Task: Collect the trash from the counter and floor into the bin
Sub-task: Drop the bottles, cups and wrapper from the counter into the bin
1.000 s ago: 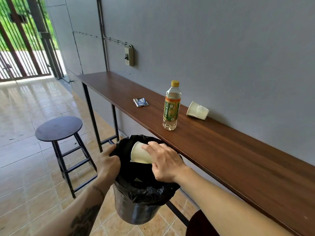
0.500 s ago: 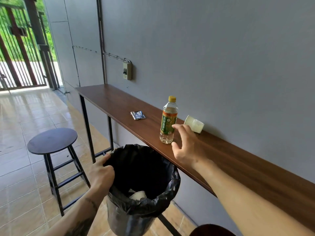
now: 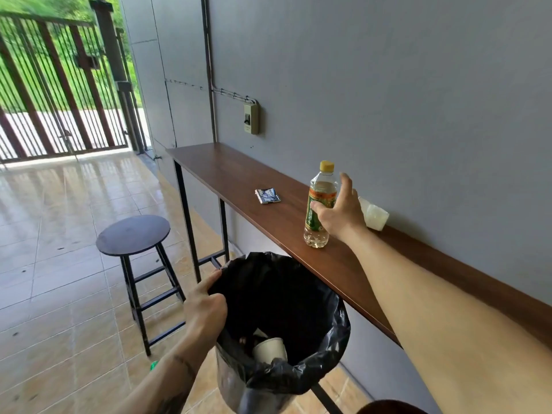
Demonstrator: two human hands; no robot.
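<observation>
Right hand (image 3: 339, 215): spread around the bottle (image 3: 319, 204), thumb on the near side of the label, fingers arched past the far side; whether it already clamps I cannot tell, it looks just short of closing.
Left hand (image 3: 206, 307): gripping the bin (image 3: 334, 339) by its near rim, fingers curled over the black liner.
Bottle: upright on the counter (image 3: 343, 264), between thumb and fingers, yellow cap above the grip, base below it.
Bottle handling: thin clear plastic with a little pale liquid at the bottom, so probably light and bottom-weighted; the wall likely dents under a hard squeeze and the label may be slick.
Where to hold: mid-label, where the hand already is, looks soundest.
Cup (image 3: 375, 215): lying on its side just behind the hand, against the wall; paper, light, easily crushed.
Wrapper (image 3: 268, 196): flat on the counter beyond the bottle, left of the grip; needs a fingertip pinch.
Bin contents: one white cup (image 3: 270, 349) lies inside, below the left hand's hold.
</observation>
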